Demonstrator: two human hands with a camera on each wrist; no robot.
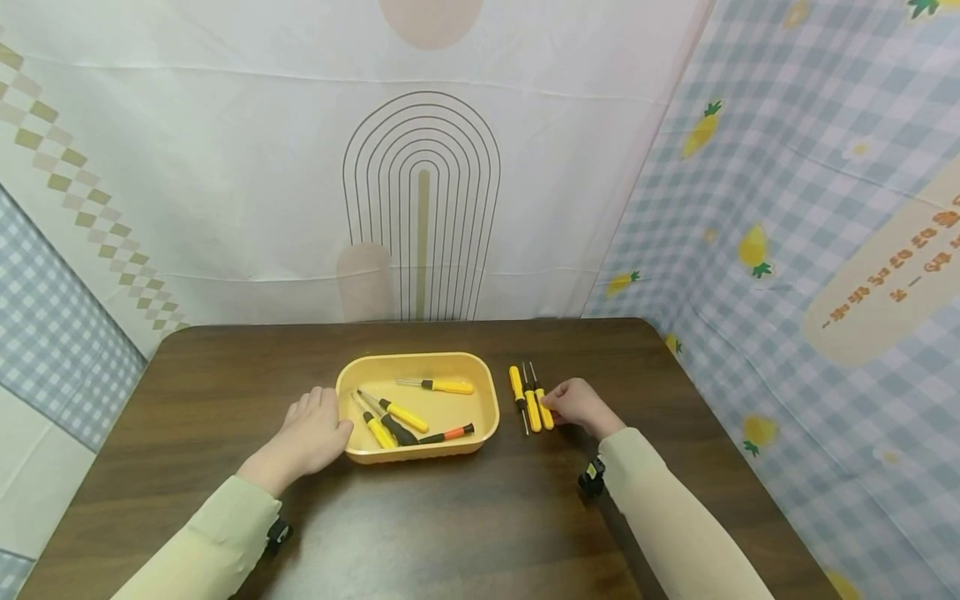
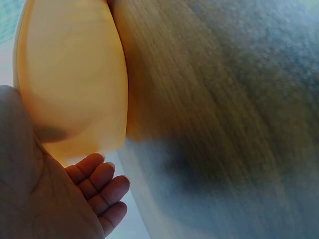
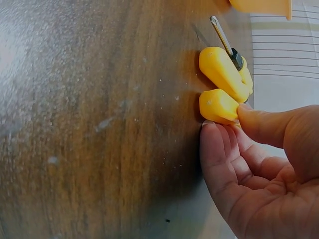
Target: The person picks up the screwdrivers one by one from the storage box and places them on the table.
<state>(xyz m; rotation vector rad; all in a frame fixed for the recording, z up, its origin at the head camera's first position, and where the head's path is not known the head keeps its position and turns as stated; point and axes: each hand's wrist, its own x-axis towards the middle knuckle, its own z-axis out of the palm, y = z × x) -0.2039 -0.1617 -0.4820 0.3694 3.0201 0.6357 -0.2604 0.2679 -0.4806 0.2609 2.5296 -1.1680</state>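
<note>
Two-handed, pinched the outermost yellow screwdriver (image 1: 548,419), at three o'clock of the tray (image 1: 459,410) beside two more screwdrivers (image 1: 532,410), with the right hand (image 1: 576,402); rested the left hand (image 1: 309,435), loose-fingered, against the tray's nine-o'clock end.

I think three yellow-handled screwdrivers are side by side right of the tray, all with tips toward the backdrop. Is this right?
Not all: the leftmost screwdriver points the opposite way, as the head view shows. The middle screwdriver and rightmost screwdriver do point toward the backdrop.
</note>
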